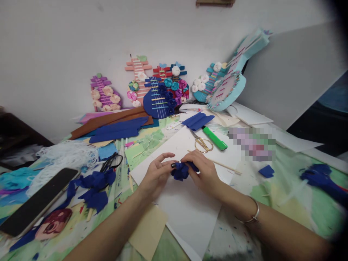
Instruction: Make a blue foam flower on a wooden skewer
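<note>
Over a white sheet of paper, my left hand pinches a dark blue crepe paper flower between thumb and index finger at its left edge. My right hand grips the flower's other side with curled fingers, which hide part of it. Just beyond my right hand lie gold-handled scissors and a green box cutter. A thin wooden stick passes behind the right hand on the paper. A folded piece of blue crepe paper rests at the sheet's far corner.
Decorated pipa-shaped crafts lean on the wall, including a blue pipa and a large light-blue pipa. On the left are a phone, white string and blue paper scraps. A blue bundle lies far right.
</note>
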`<state>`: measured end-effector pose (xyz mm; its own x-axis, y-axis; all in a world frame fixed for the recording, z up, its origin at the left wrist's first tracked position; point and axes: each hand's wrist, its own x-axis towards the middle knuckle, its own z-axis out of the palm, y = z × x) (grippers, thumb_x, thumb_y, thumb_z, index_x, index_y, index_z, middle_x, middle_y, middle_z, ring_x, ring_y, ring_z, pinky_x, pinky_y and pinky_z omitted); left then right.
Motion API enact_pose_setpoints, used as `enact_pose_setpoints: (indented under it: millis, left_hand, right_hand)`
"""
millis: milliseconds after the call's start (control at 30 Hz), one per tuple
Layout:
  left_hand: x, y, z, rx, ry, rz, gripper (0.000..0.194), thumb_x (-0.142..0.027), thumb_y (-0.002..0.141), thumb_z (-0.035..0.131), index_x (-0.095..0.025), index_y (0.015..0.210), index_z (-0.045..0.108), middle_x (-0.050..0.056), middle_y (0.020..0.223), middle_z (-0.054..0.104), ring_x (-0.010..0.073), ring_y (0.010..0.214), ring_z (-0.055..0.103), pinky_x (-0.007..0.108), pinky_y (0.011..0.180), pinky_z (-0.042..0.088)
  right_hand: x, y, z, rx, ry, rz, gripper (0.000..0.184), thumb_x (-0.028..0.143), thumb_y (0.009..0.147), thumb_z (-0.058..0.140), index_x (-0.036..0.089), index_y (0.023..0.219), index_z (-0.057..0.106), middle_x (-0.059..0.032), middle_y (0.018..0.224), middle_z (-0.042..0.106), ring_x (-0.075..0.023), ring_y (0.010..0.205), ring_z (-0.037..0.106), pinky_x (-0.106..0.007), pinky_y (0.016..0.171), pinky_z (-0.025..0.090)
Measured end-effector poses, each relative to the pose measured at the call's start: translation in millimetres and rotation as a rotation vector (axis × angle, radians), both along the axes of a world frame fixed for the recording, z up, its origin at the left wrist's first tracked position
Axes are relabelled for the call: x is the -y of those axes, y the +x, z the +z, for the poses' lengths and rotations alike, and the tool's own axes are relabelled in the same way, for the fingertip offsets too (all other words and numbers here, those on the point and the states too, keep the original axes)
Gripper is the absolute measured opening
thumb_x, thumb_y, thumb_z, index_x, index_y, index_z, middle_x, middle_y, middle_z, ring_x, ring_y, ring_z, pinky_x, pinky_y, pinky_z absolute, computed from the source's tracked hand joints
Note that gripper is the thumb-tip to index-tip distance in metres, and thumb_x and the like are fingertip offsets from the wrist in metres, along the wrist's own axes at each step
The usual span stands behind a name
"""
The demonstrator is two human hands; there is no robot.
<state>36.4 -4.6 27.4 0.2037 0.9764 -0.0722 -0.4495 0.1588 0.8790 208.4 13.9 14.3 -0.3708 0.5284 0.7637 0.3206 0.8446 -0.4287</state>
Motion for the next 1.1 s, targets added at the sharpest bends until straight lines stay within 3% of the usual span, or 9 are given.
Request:
enact_pose_setpoints:
  millis: [200, 333, 467, 667, 800, 967, 1100]
  left_hand:
    - [0.1, -0.4, -2.6, -0.030, 0.065, -0.017, 0.037, -0.019, 0.070, 0.075, -0.015, 0.101, 0.057, 0.005, 0.081, 0.072, 0.0142, 0.076, 0.062, 0.027, 0.076, 0.042]
    - [0.5, 0.4, -0.6, 0.004, 0.025, 0.002, 0.043, -0.016, 0.064, 0.078, -0.016, 0.101, 0.056, 0.002, 0.072, 0.071, 0.0129, 0.068, 0.061, 0.026, 0.071, 0.042]
    - [2.0, 1.8, 1.8, 0.081, -0.013, -0.013, 0.037, -0.018, 0.068, 0.074, -0.016, 0.101, 0.057, 0.002, 0.073, 0.069, 0.0122, 0.067, 0.061, 0.026, 0.070, 0.042]
    - [3.0, -0.8, 1.2, 0.006, 0.097, 0.003, 0.032, -0.019, 0.070, 0.070, -0.016, 0.100, 0.059, 0.004, 0.073, 0.069, 0.0180, 0.079, 0.062, 0.031, 0.079, 0.042]
    - [2.3, -2.2, -2.6, -0.115, 0.219, 0.044, 0.035, -0.023, 0.070, 0.072, -0.017, 0.101, 0.057, 0.001, 0.066, 0.062, 0.0184, 0.077, 0.058, 0.031, 0.076, 0.042]
    - [5.4, 2.6, -9.9, -0.508, 0.553, 0.240, 0.039, -0.010, 0.064, 0.072, -0.020, 0.098, 0.055, 0.000, 0.083, 0.053, 0.0158, 0.082, 0.051, 0.030, 0.082, 0.039]
    - [7.1, 4.6, -13.5, -0.644, 0.626, 0.349, 0.041, -0.007, 0.064, 0.067, -0.022, 0.101, 0.054, 0.002, 0.094, 0.053, 0.0178, 0.089, 0.052, 0.032, 0.086, 0.039]
  right_hand:
    - [1.4, 0.9, 1.8, -0.002, 0.016, 0.010, 0.023, 0.004, 0.088, 0.042, 0.020, 0.100, 0.054, -0.0061, 0.089, 0.060, -0.0170, 0.085, 0.052, -0.033, 0.077, 0.046]
    - [3.4, 0.4, 3.1, 0.001, 0.054, 0.005, 0.025, 0.004, 0.088, 0.043, 0.021, 0.103, 0.055, -0.0065, 0.090, 0.060, -0.0176, 0.087, 0.053, -0.035, 0.080, 0.046]
    - [4.0, 0.7, 3.9, 0.013, 0.083, -0.013, 0.026, 0.003, 0.087, 0.043, 0.020, 0.104, 0.055, -0.0067, 0.090, 0.060, -0.0179, 0.087, 0.053, -0.035, 0.081, 0.046]
    - [4.4, 1.3, 4.5, 0.052, 0.080, -0.059, 0.026, 0.005, 0.087, 0.042, 0.020, 0.105, 0.054, -0.0071, 0.090, 0.060, -0.0187, 0.086, 0.053, -0.035, 0.078, 0.047]
    - [3.7, 1.4, 3.9, -0.001, -0.044, -0.089, 0.023, 0.006, 0.085, 0.046, 0.020, 0.101, 0.055, -0.0061, 0.088, 0.061, -0.0171, 0.084, 0.056, -0.032, 0.074, 0.048]
    - [2.0, -0.1, 2.3, -0.146, -0.313, -0.100, 0.020, 0.010, 0.081, 0.052, 0.020, 0.096, 0.058, -0.0040, 0.091, 0.065, -0.0152, 0.082, 0.061, -0.028, 0.072, 0.050]
    - [2.3, -2.1, 2.3, -0.186, -0.410, -0.055, 0.020, 0.011, 0.079, 0.051, 0.020, 0.094, 0.061, -0.0042, 0.091, 0.066, -0.0157, 0.082, 0.062, -0.029, 0.072, 0.051]
